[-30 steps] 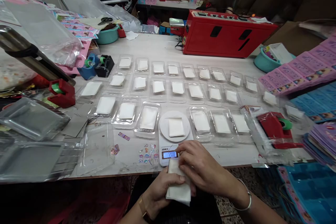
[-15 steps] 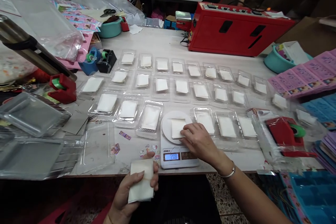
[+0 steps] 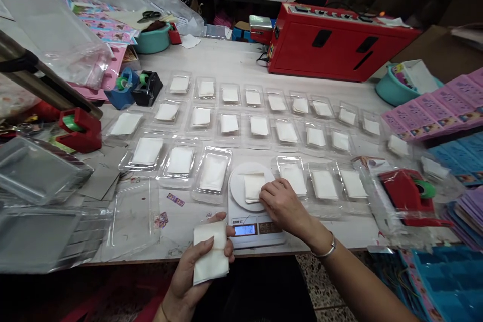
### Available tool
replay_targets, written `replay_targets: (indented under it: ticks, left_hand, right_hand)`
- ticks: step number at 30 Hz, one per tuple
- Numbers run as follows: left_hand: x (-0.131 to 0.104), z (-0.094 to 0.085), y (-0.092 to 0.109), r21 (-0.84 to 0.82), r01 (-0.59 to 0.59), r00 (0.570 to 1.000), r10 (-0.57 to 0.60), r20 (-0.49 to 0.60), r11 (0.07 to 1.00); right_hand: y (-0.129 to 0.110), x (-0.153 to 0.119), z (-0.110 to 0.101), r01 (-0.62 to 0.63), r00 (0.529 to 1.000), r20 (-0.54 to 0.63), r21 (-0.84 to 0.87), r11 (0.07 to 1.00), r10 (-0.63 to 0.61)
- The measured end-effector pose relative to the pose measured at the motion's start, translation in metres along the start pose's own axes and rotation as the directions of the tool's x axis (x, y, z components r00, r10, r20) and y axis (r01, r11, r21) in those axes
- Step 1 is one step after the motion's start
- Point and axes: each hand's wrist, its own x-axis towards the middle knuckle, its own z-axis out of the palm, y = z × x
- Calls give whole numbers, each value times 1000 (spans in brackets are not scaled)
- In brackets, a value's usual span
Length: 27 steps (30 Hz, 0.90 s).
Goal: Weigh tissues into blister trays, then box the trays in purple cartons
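Holding a bundle of white sheets [image 3: 210, 257], the left hand [image 3: 190, 264] has its thumb laid across the front and its fingers wrapped behind, tips peeping round the far edge, one of them right by the scale [image 3: 268, 241]; whether it touches can't be told. And here's the right hand [image 3: 283, 206], fingertips together at the right edge of the pile of white sheets [image 3: 253, 186] on the scale's round plate; whether they pinch or merely rest there is hidden.

Danger spots? Pressure from those right fingertips could throw the reading off, and a left finger nudging the scale might do the same. A sideways drag could skew the pile off the plate, and a slack left thumb could let the bundle fan out and slip below the table edge.

Now the pose: the left hand is low, just off the near edge of the table [image 3: 226, 60], bundle nearly upright. The right forearm slants in from the lower right, bracelet [image 3: 331, 246] at the wrist, knuckles up, fingers bent down. The display [image 3: 244, 230] is lit, digits too blurred to trust. Farther out, clear trays [image 3: 196, 195] with white sheets stand in rows, a red machine [image 3: 339, 48] behind.
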Motion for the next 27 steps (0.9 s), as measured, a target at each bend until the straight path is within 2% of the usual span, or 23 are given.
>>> replay_targets:
  ticks: [10,19,27]
  left_hand:
    - [11,9,-5,-17,15,1000,-15,24,1000]
    - [15,13,-5,-32,21,999,-20,32,999]
    - [17,16,-4,-34,30,1000,-29,12,999]
  right_hand:
    - [-4,7,2,71,997,39,-143,987,-67]
    - [-1,12,-6,90,991,111,-86,992,-80]
    - [2,11,-1,87,994,79,-71,994,-81]
